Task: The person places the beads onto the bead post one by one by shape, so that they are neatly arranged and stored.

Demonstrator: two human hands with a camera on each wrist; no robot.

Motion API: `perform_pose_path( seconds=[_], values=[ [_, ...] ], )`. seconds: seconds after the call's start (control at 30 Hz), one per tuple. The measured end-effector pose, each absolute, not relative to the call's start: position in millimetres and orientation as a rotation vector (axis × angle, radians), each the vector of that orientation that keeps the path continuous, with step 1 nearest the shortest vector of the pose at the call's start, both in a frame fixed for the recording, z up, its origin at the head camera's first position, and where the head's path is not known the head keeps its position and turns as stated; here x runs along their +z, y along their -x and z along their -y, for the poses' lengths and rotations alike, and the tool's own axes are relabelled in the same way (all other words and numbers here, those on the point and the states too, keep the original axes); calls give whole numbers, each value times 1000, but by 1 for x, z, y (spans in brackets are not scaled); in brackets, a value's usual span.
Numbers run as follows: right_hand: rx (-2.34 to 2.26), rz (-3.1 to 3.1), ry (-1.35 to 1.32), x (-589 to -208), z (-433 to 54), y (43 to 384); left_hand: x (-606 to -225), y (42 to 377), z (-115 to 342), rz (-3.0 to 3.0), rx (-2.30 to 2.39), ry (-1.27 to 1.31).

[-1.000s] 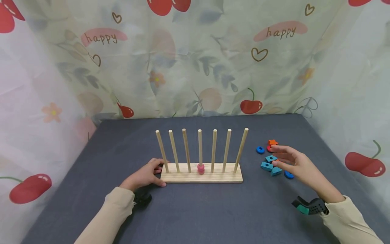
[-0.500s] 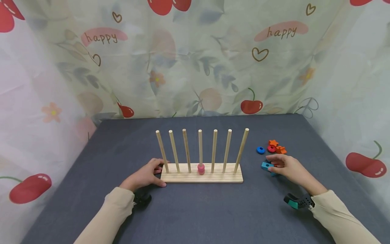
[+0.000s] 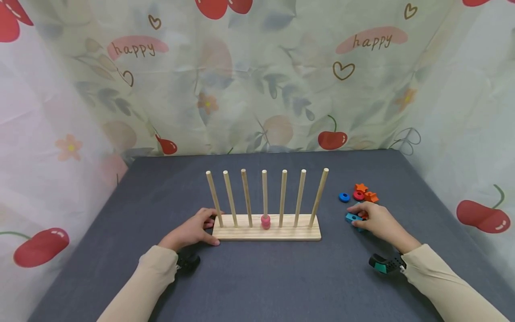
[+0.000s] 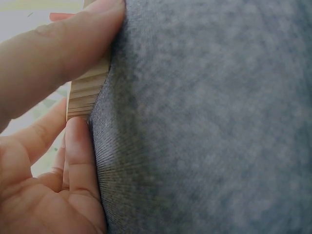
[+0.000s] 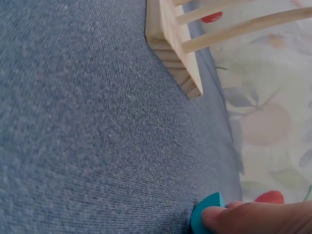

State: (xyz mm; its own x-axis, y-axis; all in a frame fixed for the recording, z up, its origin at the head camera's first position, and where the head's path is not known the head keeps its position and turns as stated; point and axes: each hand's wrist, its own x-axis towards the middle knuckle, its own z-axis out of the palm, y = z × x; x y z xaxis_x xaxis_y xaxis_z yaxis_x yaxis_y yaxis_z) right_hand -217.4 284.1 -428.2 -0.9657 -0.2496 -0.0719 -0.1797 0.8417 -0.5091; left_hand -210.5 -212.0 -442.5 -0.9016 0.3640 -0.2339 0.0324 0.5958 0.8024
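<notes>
My left hand (image 3: 193, 229) grips the left end of a wooden peg board (image 3: 249, 234), thumb at the front edge and fingers behind. Its thumb (image 4: 53, 53) lies across the board's end (image 4: 83, 97) in the left wrist view. The board carries several upright pegs, with a pink bead-like piece (image 3: 265, 222) low on the middle one. At the right, my right hand (image 3: 378, 220) pinches at a teal block (image 3: 352, 217) on the table. In the right wrist view its thumb (image 5: 243, 218) presses a curved teal block (image 5: 199, 219). The hand hides part of the pieces beneath.
Beyond my right hand lie a blue ring (image 3: 344, 197), a red ring (image 3: 358, 195), an orange star (image 3: 361, 188) and another orange piece (image 3: 371, 197). Grey cloth (image 3: 257, 281) covers the table. A printed curtain (image 3: 257, 80) hangs behind and at both sides.
My right hand has moved left and down onto the teal blocks, its fingers closing together. The orange piece it was covering now shows. My left hand and the peg board have stayed put.
</notes>
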Motion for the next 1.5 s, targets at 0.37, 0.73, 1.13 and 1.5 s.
perform_pose_path(
  seconds=[0.37, 0.73, 1.13, 1.5],
  values=[
    [-896, -2907, 338, -425, -288, 215, -446, 212, 212, -2484, 1199, -305],
    [-993, -2930, 279, -400, -278, 209, -444, 212, 212, -2487, 1192, -305],
    [-1246, -2998, 282, -359, -241, 202, -444, 212, 212, -2466, 1205, -323],
    [-1885, -2950, 494, -319, -212, 184, -448, 213, 214, -2489, 1194, -322]
  ],
)
